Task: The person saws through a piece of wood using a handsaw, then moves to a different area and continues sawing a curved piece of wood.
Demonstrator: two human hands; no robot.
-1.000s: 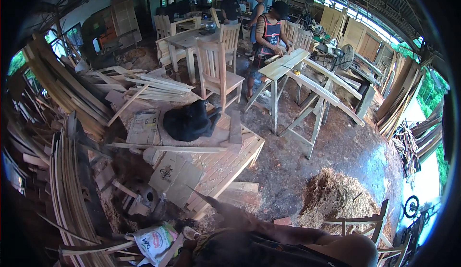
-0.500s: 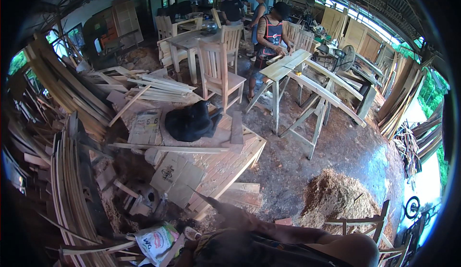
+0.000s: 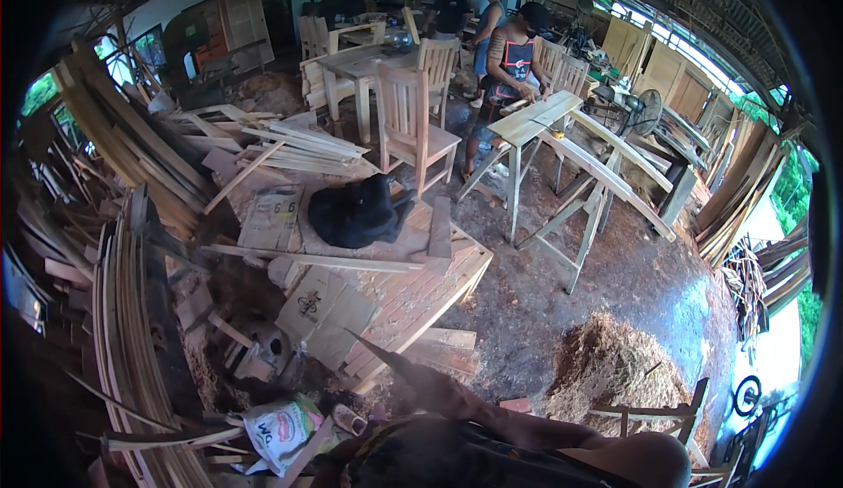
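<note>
My right hand (image 3: pixel 436 389) reaches in from the lower right, across my lap, and is dim and blurred. It seems closed around the wide end of a thin, tapering brownish piece (image 3: pixel 384 353), whose kind I cannot make out. Its tip points up and left, in front of a low wooden table (image 3: pixel 413 299). A flattened cardboard sheet (image 3: pixel 327 314) lies on the table's near left part, just beyond the tip. I cannot make out my left hand in the dark lower edge. A white printed sack (image 3: pixel 279 435) lies to the left of my lap.
A black animal (image 3: pixel 358 213) lies curled on the table, before a wooden chair (image 3: pixel 408 132). A sawdust heap (image 3: pixel 615 365) and a chair frame (image 3: pixel 654 412) are at right. Long wood strips (image 3: pixel 118 312) stand at left. A co-worker (image 3: pixel 518 62) stands behind a trestle bench (image 3: pixel 536 117).
The whole view has shifted slightly, so the far things sit further right and lower. My right hand and the pointed piece stay nearly in place. A person at the back has turned.
</note>
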